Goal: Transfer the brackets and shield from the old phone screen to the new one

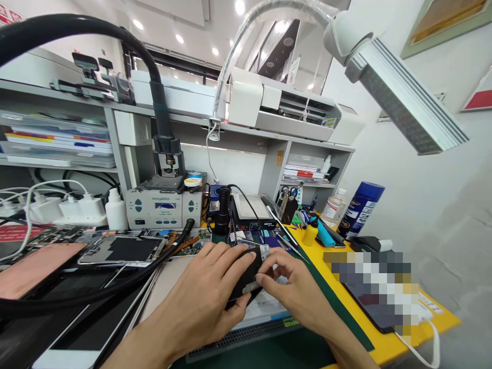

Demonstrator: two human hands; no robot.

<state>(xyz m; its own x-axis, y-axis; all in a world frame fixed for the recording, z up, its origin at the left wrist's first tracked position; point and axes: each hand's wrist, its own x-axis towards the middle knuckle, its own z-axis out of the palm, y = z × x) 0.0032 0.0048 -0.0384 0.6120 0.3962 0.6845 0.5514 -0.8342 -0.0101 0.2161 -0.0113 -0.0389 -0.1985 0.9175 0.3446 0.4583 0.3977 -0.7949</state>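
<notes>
My left hand [207,292] is wrapped round a small black device [246,274], thumb along its near edge and fingers over its top. My right hand [294,287] pinches a small pale part [262,252] at the device's right end, fingers pressed together. Both hands work over a dark green mat [338,312] at the bench's middle.
A hot-air station [165,205] with its black hose [77,31] stands behind. A stripped phone frame [119,250] and copper plate [34,266] lie left. Heating plate [249,210], yellow bottle [310,233], blue spray can [361,210] and a lamp head [403,97] sit right.
</notes>
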